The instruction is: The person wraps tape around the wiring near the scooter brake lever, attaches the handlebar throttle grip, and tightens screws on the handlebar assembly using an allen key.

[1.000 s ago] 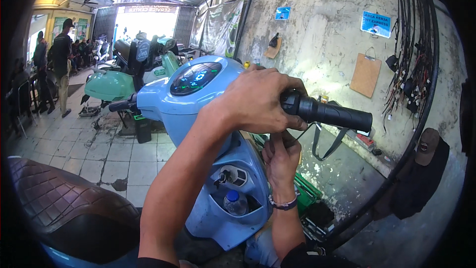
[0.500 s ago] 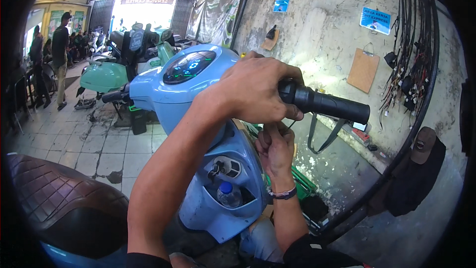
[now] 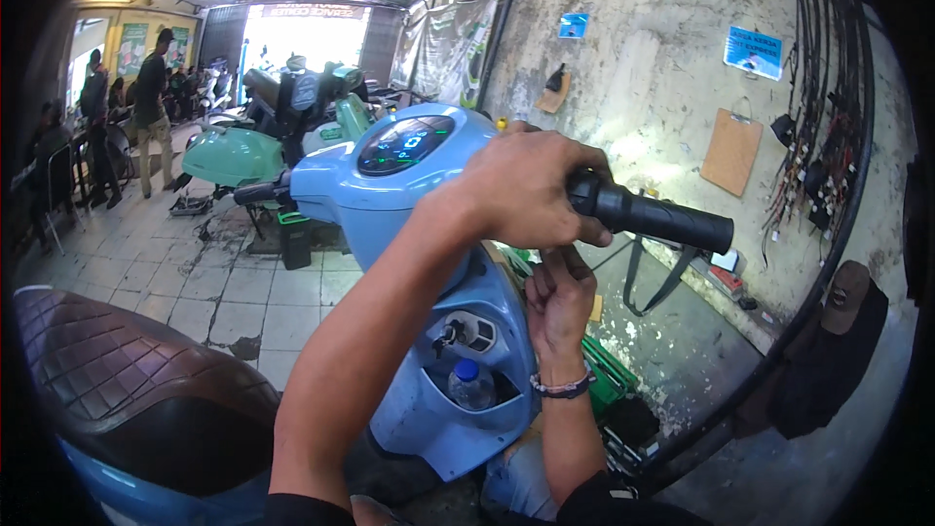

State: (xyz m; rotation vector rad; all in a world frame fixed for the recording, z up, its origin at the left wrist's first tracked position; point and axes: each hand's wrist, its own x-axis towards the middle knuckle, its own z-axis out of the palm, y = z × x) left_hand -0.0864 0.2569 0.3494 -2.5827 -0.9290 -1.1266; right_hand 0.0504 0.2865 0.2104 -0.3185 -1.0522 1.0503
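Observation:
My left hand (image 3: 536,185) reaches across and curls over the scooter's right handlebar, at the inner end of the black rubber grip (image 3: 682,224). Its thumb presses against the underside. Just below, my right hand (image 3: 562,297) is raised with its fingers bent and pinched together under the handlebar; what they hold, if anything, is hidden. The scooter's light blue handlebar cover (image 3: 341,190) carries a lit digital display (image 3: 407,144). Under it, keys (image 3: 450,336) hang at the front panel, and a bottle with a blue cap (image 3: 468,370) sits in the pocket.
A brown quilted seat (image 3: 127,370) lies at the lower left. A green scooter (image 3: 232,154) stands beyond, with people (image 3: 154,107) farther back. To the right are a stained wall with a clipboard (image 3: 731,151), hanging cables (image 3: 813,136), a black metal frame (image 3: 808,302) and a cap (image 3: 845,297).
The whole view has shifted, so the scooter and both hands appear slightly farther right and lower. Both hands keep nearly the same grip and place on the handlebar.

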